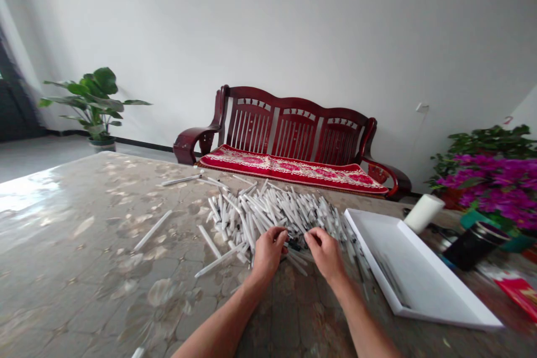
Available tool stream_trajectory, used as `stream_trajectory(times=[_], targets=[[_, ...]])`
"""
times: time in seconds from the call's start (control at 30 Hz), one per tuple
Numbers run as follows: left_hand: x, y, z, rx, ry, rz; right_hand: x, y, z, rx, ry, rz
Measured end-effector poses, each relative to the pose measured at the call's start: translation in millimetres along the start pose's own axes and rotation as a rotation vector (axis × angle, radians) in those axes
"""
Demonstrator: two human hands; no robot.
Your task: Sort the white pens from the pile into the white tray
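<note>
A big heap of white pen-like tubes lies on the stone-patterned table. My left hand rests at the near edge of the heap, fingers curled onto the tubes. My right hand is beside it, fingers bent and pinched together. A small dark piece lies between the two hands; whether either hand grips it is unclear. Several single tubes lie scattered to the left of the heap.
A white shallow tray sits to the right of my hands. Behind it are a white roll, a black cup and purple flowers. A red wooden bench and a potted plant stand by the wall.
</note>
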State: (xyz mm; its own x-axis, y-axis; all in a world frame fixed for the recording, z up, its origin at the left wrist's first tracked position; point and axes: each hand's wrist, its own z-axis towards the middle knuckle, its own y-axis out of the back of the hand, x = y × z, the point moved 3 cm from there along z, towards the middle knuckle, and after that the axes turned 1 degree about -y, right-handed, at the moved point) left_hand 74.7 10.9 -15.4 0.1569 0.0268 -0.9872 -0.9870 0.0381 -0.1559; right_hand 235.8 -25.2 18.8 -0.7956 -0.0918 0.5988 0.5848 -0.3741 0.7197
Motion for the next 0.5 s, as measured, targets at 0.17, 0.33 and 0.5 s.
stream_trajectory(times=[0.17, 0.33, 0.5], targets=[[-1.6, -4.2, -0.4, 0.041, 0.057, -0.201, 2.6, -12.0, -14.3, 0.019, 0.265, 0.131], [-8.3, -6.1, -4.0, 0.164, 0.093, -0.289, -6.7, -19.7, -11.6, -0.001, 0.236, 0.108], [-0.2, -9.3, -2.3, 0.146, 0.135, -0.295, -23.7, -15.3, -8.8, 0.003, 0.171, 0.111]])
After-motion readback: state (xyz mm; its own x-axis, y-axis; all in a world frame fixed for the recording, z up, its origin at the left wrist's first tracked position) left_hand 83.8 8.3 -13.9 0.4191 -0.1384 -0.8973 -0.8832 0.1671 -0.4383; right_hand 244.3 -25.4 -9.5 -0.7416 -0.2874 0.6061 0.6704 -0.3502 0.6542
